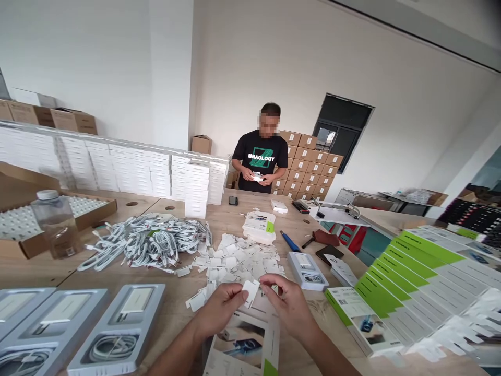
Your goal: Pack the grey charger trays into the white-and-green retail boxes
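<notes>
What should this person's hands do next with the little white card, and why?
Probably the right hand should steady the free edge of the white card. The left hand pinches the opposite side, and the right fingertips are close to that free edge, though whether they already touch it is hard to tell.

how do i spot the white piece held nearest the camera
On the wooden table spreads a heap of white pieces. At its near edge, above the printed box, is the held white piece: neighbours lie loose, but the left hand pinches it.
</notes>
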The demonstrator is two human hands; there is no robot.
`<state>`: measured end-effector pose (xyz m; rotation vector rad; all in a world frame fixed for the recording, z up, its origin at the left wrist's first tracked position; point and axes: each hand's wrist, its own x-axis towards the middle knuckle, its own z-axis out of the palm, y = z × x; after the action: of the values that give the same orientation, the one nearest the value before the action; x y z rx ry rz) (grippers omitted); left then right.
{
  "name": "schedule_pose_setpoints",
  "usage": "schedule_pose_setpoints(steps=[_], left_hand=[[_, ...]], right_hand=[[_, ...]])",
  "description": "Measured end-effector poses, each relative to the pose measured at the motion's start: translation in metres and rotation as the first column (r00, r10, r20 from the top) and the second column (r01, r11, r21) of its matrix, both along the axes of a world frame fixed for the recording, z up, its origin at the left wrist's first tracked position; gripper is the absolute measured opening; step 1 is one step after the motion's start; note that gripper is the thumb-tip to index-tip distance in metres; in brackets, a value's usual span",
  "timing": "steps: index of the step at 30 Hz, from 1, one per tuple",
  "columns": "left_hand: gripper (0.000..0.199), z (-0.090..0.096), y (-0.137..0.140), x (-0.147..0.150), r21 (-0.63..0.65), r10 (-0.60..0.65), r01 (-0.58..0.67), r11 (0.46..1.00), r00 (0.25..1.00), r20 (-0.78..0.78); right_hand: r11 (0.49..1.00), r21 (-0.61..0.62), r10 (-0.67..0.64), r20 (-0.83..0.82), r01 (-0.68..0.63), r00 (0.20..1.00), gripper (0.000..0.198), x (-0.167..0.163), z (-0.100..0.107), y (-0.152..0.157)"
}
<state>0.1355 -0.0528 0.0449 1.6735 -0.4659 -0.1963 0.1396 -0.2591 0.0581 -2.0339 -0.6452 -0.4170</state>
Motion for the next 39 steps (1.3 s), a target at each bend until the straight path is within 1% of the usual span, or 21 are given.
schedule_pose_setpoints(steps=[2,3,6,8,9,11,14,16,17,19,20,23,25,29,32,35,37,39], left_hand=[[0.044,0.001,-0.002,-0.001,0.048,0.011,-0.013,0.999,0.999,0.047],[0.043,0.002,-0.002,-0.002,0.078,0.000,-0.005,0.997,0.998,0.062],[0.041,0.005,-0.004,-0.007,0.166,-0.072,0.062,0.984,0.996,0.060],[0.041,0.006,-0.004,-0.008,0.201,-0.091,0.078,0.977,0.994,0.054],[0.040,0.006,-0.003,-0.007,0.214,-0.088,0.073,0.974,0.994,0.061],[0.037,0.004,-0.002,-0.005,0.227,-0.092,0.075,0.971,0.994,0.065],[0.032,0.003,-0.001,-0.002,0.242,-0.119,0.107,0.964,0.992,0.037],[0.032,0.002,-0.001,-0.002,0.265,-0.122,0.111,0.958,0.992,0.025],[0.032,0.002,-0.002,-0.003,0.275,-0.121,0.110,0.955,0.992,0.024],[0.032,0.001,-0.003,-0.004,0.286,-0.123,0.111,0.952,0.992,0.023],[0.032,0.001,-0.003,-0.004,0.289,-0.125,0.113,0.951,0.992,0.022],[0.033,0.000,-0.004,-0.003,0.310,-0.127,0.112,0.944,0.992,0.028],[0.035,-0.001,-0.004,-0.003,0.332,-0.116,0.095,0.938,0.992,0.042],[0.040,0.001,-0.005,-0.005,0.361,-0.106,0.071,0.930,0.991,0.078],[0.039,0.002,-0.004,-0.004,0.328,-0.099,0.067,0.942,0.992,0.080],[0.038,-0.001,-0.002,-0.001,0.275,-0.045,0.028,0.961,0.997,0.056],[0.039,-0.003,0.001,0.001,0.250,0.006,-0.015,0.968,0.999,0.037],[0.038,-0.005,0.002,0.002,0.235,0.027,-0.033,0.972,0.999,0.028]], right_hand=[[0.997,0.074,0.024,-0.191,-0.010,0.981,0.017,0.000,0.002,0.000],[0.994,0.104,0.044,-0.238,-0.020,0.970,0.016,0.000,0.002,0.001],[0.982,0.187,0.066,-0.265,-0.016,0.962,0.010,0.000,-0.002,0.008],[0.984,0.176,0.041,-0.199,-0.006,0.979,0.013,0.002,-0.007,0.012],[0.991,0.137,0.027,-0.133,-0.009,0.991,0.013,0.004,-0.009,0.013],[1.000,0.010,0.018,0.037,-0.019,0.999,0.012,0.008,-0.012,0.011],[0.981,-0.192,0.040,0.252,0.010,0.967,0.014,0.011,-0.011,0.004],[0.956,-0.290,0.066,0.329,0.034,0.942,0.018,0.012,-0.010,0.000],[0.946,-0.321,0.077,0.349,0.041,0.934,0.019,0.012,-0.010,-0.002],[0.940,-0.340,0.089,0.358,0.041,0.930,0.018,0.012,-0.011,-0.003],[0.944,-0.328,0.086,0.345,0.034,0.935,0.017,0.013,-0.012,-0.004],[0.974,-0.225,0.050,0.263,0.011,0.964,0.009,0.015,-0.017,-0.004],[0.985,-0.173,0.036,0.218,0.002,0.975,0.006,0.015,-0.021,-0.003],[0.992,-0.123,0.042,0.128,-0.026,0.991,0.005,0.012,-0.022,0.000],[0.999,-0.035,0.034,-0.031,-0.035,0.999,0.003,0.010,-0.019,0.002],[1.000,0.010,0.023,-0.159,-0.022,0.987,0.002,0.012,-0.018,-0.001],[1.000,0.023,0.015,-0.211,-0.011,0.977,0.006,0.014,-0.018,-0.005],[0.999,0.028,-0.019,-0.231,0.026,0.973,0.007,0.016,-0.017,-0.009]])
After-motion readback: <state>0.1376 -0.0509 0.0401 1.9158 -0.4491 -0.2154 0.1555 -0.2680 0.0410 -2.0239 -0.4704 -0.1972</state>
